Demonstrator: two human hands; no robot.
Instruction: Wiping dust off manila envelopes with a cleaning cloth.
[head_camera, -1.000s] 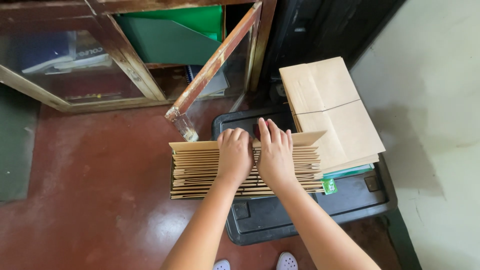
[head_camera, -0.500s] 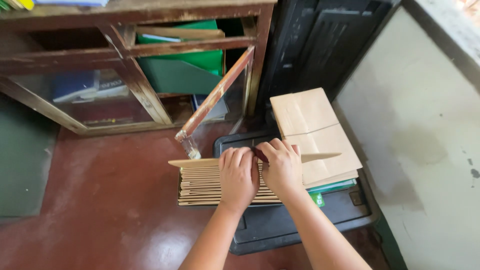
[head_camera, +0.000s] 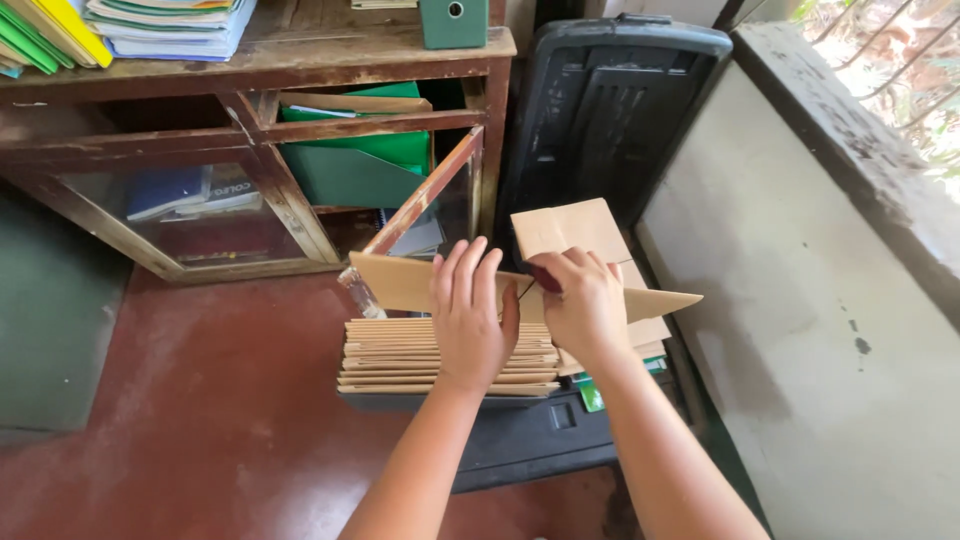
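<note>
Wooden desk (head_camera: 300, 55) at 11 o'clock, its worn tabletop bearing a stack of books and folders (head_camera: 165, 22) and, toward 12 o'clock, a small green box (head_camera: 454, 20). Beneath the desk: green file holder (head_camera: 350, 165) on the open shelf; glass-fronted compartment (head_camera: 170, 210) at 10 o'clock with blue books behind the pane. Black plastic lid (head_camera: 610, 110) standing upright at 1 o'clock, against the desk's side. Pale concrete wall (head_camera: 800, 330) from 2 to 4 o'clock. Glossy red floor (head_camera: 200, 420) at 8 o'clock.
</note>
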